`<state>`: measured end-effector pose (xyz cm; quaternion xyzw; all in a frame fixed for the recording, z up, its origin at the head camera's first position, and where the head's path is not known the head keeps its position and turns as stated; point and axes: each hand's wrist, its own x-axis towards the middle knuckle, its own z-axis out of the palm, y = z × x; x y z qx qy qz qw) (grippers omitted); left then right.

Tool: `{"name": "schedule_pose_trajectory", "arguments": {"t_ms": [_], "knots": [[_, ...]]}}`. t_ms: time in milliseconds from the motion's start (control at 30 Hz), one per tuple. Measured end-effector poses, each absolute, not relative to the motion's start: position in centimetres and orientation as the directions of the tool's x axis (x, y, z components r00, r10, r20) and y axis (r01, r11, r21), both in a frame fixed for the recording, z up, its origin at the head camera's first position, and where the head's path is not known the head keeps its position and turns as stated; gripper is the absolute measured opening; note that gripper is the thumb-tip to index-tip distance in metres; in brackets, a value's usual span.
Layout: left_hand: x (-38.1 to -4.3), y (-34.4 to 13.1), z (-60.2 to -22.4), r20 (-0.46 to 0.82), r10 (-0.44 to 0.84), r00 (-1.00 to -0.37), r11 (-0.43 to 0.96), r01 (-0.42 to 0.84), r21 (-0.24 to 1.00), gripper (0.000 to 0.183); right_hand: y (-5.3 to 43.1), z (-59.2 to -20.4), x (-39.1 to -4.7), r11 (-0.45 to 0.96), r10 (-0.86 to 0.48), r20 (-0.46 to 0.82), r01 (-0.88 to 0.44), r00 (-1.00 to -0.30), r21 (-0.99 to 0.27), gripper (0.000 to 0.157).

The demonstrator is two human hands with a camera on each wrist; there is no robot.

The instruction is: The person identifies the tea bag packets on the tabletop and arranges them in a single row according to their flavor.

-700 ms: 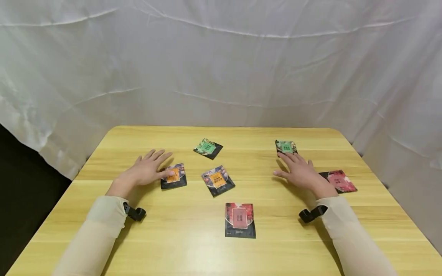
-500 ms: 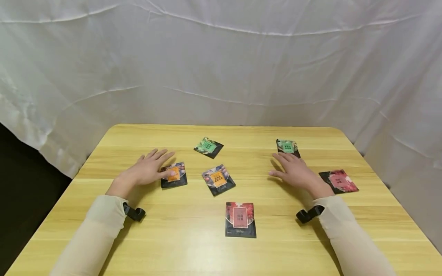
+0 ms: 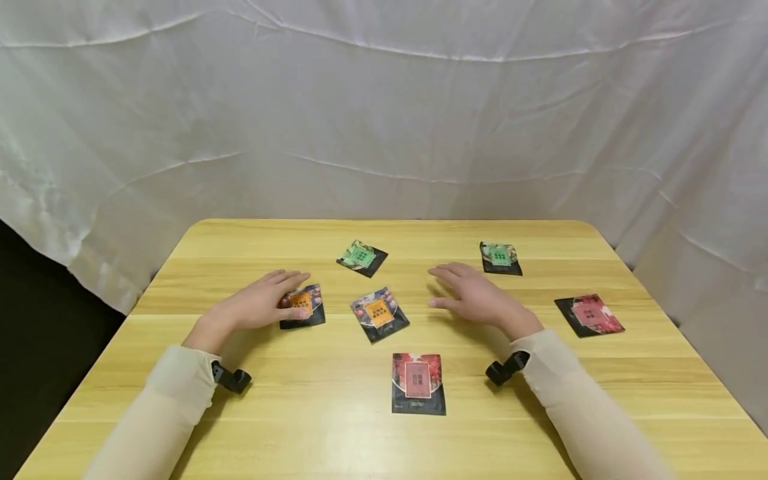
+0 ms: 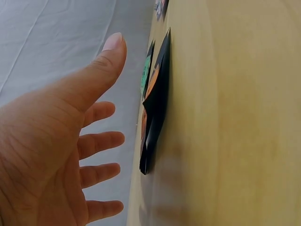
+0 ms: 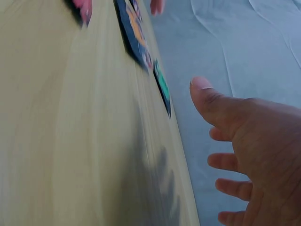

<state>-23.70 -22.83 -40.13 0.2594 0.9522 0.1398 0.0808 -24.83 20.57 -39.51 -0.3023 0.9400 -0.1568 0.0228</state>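
Observation:
My left hand [image 3: 249,307] hovers with fingers extended over a flat sachet with an orange label [image 3: 315,319]; the thumb overlaps the label in the head view. In the left wrist view a gap shows between the thumb and that black-backed sachet [image 4: 162,89]. My right hand [image 3: 480,297] holds nothing, its fingers extended above the table to the right of a second orange-labelled sachet [image 3: 380,315]. In the right wrist view the right hand [image 5: 263,146] casts a shadow on the wood and touches no sachet.
Two green-labelled sachets lie farther back, one near the middle [image 3: 363,259] and one at the right [image 3: 501,259]. A red sachet [image 3: 590,315] lies at the right and another red sachet [image 3: 418,384] at the front. A pale curtain [image 3: 384,133] hangs behind the wooden table [image 3: 300,433].
My right hand has moved left, away from the right-hand green and red sachets, which now show whole. The left hand has shifted slightly over its sachet. The sachets have stayed in place.

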Motion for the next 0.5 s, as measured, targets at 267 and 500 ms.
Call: {"name": "schedule_pose_trajectory", "arguments": {"t_ms": [267, 500], "knots": [[-22.9, -22.7, -40.4, -0.078, 0.532, -0.843, 0.819, 0.489, 0.299, 0.083, 16.5, -39.7, -25.0, 0.707, -0.653, 0.023, -0.620, -0.757, -0.341, 0.075], [-22.7, -22.5, -40.3, -0.040, 0.550, -0.834, 0.804, 0.516, 0.297, 0.076, 13.8, -39.9, -25.0, 0.658, -0.697, -0.013, -0.633, -0.717, -0.407, 0.072]]}}
